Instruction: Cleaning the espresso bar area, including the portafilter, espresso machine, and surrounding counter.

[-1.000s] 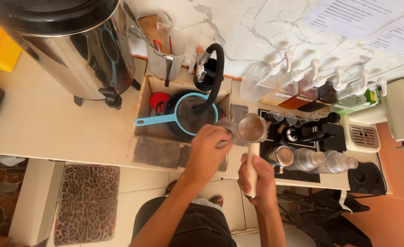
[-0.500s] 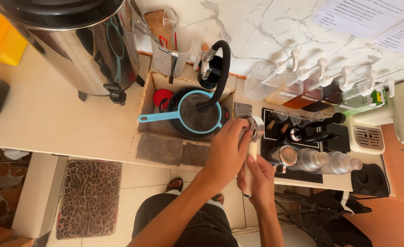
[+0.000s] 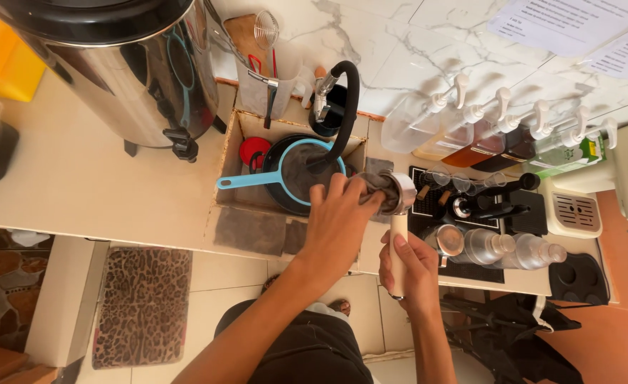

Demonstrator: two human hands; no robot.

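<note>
The portafilter (image 3: 397,213) had a cream handle and a silver metal head. The strainer (image 3: 285,171) in the sink (image 3: 232,135) was light blue with a dark mesh, beside a red cup (image 3: 253,151). The tap hose (image 3: 348,99) was black. The urn (image 3: 125,64) was shiny steel with a black lid and spout. The tabletop (image 3: 79,185) was pale cream. On the floor lay a mat (image 3: 143,306) in a brown-and-black leopard print. The wall (image 3: 399,43) was white marble with grey veins. The pump bottles (image 3: 499,139) held clear, amber and dark brown liquids (white pumps on all). The drip tray (image 3: 520,206) was black.
</note>
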